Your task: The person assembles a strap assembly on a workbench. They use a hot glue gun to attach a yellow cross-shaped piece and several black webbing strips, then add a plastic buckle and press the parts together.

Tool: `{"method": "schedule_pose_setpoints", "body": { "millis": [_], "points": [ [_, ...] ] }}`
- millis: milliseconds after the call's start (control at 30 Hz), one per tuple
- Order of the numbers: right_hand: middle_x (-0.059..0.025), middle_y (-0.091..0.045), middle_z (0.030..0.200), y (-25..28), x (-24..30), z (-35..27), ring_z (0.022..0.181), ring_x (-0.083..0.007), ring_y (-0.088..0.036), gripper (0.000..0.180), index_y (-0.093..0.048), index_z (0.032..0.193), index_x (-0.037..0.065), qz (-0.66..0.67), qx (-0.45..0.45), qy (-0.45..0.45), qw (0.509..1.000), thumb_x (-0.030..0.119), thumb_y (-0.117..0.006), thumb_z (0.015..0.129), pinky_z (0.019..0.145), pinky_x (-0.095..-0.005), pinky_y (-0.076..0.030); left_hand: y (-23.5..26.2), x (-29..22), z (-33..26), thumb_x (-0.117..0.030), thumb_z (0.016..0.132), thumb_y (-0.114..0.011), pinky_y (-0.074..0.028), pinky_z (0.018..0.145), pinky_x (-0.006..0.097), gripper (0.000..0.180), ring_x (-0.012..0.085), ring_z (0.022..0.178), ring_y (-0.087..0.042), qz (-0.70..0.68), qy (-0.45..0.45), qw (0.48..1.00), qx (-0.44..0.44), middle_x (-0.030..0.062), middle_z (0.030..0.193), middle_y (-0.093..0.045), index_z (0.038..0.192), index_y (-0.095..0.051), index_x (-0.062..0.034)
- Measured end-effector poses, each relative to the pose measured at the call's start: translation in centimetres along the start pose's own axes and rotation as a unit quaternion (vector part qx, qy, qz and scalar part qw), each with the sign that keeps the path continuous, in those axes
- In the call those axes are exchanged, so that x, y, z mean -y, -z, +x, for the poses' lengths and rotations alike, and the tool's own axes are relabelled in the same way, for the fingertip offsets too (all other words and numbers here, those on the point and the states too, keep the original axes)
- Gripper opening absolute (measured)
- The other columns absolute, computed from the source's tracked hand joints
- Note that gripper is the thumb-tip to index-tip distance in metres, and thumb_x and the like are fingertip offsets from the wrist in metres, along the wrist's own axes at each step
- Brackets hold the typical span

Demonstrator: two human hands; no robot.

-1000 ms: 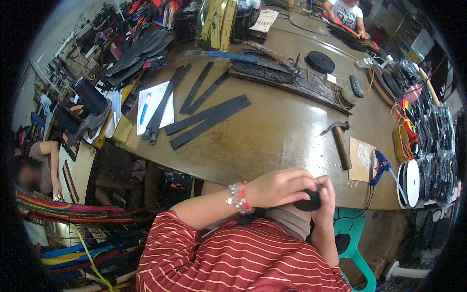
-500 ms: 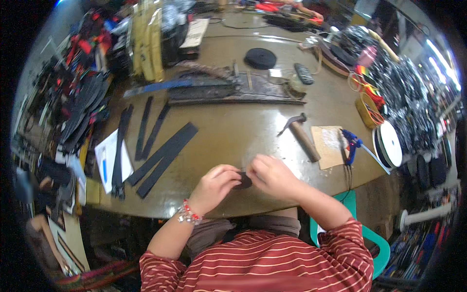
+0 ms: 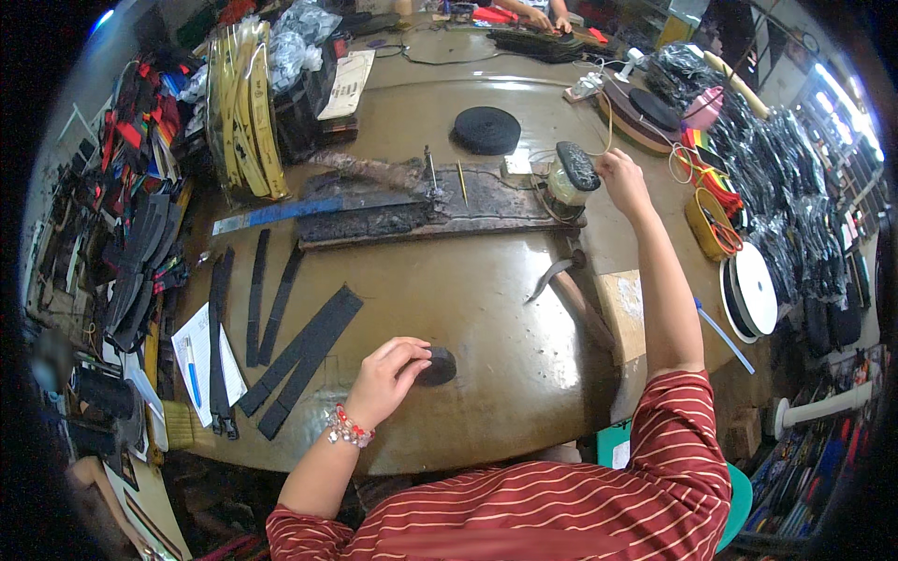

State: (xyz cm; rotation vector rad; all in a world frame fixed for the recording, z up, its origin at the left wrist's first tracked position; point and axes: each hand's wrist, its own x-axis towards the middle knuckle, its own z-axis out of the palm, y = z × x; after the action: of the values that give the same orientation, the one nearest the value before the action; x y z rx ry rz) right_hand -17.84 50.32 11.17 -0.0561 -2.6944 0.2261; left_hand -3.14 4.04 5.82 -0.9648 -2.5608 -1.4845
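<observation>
My left hand pinches the edge of a small black rounded piece, perhaps webbing, just above the near part of the table. My right arm stretches far forward. Its hand has bent fingers drawn together beside a jar with a black bumpy top; what they hold, if anything, is too small to make out. The jar stands at the right end of a dark worn board. Below it lies a hammer, and a brown card is partly covered by my forearm.
Black straps and a paper with a blue pen lie at the left. A coiled black webbing roll sits behind the board. White-sided spool, orange-handled scissors and plastic-wrapped goods line the right. Another person's hands work at the far edge.
My right hand has left the black piece and reached far forward to the jar. My left hand still holds the piece. The view has shifted, and my right forearm now hides the blue glue gun.
</observation>
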Motion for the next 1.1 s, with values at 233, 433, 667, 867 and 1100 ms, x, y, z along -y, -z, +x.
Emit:
{"method": "schedule_pose_setpoints", "body": {
  "millis": [233, 433, 667, 867, 1100],
  "points": [
    [-0.0163, -0.066, 0.104, -0.7, 6.3, 0.3, 0.1, -0.0343, -0.061, 0.03, -0.064, 0.11, 0.001, 0.03, -0.135, 0.067, 0.988, 0.006, -0.059, 0.081, 0.089, -0.0412, -0.049, 0.1, -0.1, 1.4, -0.009, 0.084, -0.066, -0.053, 0.077, 0.033, 0.009, 0.0253, 0.092, -0.066, 0.005, 0.029, 0.999, 0.022, 0.011, 0.098, -0.068, 0.091, -0.064, -0.0028],
    [-0.0156, -0.067, 0.096, -8.9, 11.8, 2.4, 0.101, -0.0343, -0.058, 0.037, -0.057, 0.117, -0.001, -0.159, 0.073, 0.094, 0.98, 0.008, -0.052, 0.081, 0.08, -0.045, -0.049, 1.2, 0.4, 0.5, -0.005, 0.085, -0.065, -0.056, 0.074, 0.029, 0.011, 0.0173, 0.089, -0.066, -0.048, 0.151, 0.983, 0.093, 0.01, 0.099, -0.068, 0.095, -0.064, -0.0002],
    [-0.0246, -0.059, 0.121, -4.3, 20.0, -8.2, 0.114, -0.0346, -0.058, 0.068, -0.05, 0.131, 0.0, 0.324, 0.239, 0.123, 0.907, 0.044, -0.069, 0.082, 0.096, -0.0413, -0.046, 1.9, 1.6, 0.8, -0.003, 0.086, -0.067, -0.053, 0.081, 0.027, 0.014, 0.0127, 0.088, -0.064, -0.285, 0.191, 0.938, -0.056, 0.0067, 0.099, -0.068, 0.1, -0.063, -0.003],
    [-0.0211, -0.061, 0.112, -1.9, 23.5, -15.0, 0.101, -0.0278, -0.063, 0.063, -0.043, 0.134, 0.002, 0.599, 0.237, -0.18, 0.743, 0.02, -0.073, 0.082, 0.086, -0.0345, -0.051, 0.6, 3.5, 2.0, -0.009, 0.087, -0.069, -0.05, 0.08, 0.024, 0.017, 0.0096, 0.084, -0.061, -0.463, 0.25, 0.829, -0.189, 0.0007, 0.097, -0.065, 0.102, -0.062, -0.0071],
    [-0.0216, -0.057, 0.122, 0.7, 24.1, -14.1, 0.113, -0.0361, -0.054, 0.069, -0.048, 0.13, 0.003, 0.281, 0.174, 0.21, 0.92, 0.036, -0.075, 0.076, 0.102, -0.0434, -0.038, 2.6, 1.8, 2.8, -0.017, 0.091, -0.064, -0.049, 0.071, 0.023, 0.013, 0.0095, 0.081, -0.061, -0.384, 0.208, 0.896, -0.078, 0.0016, 0.093, -0.065, 0.098, -0.065, -0.0058]
  ]
}}
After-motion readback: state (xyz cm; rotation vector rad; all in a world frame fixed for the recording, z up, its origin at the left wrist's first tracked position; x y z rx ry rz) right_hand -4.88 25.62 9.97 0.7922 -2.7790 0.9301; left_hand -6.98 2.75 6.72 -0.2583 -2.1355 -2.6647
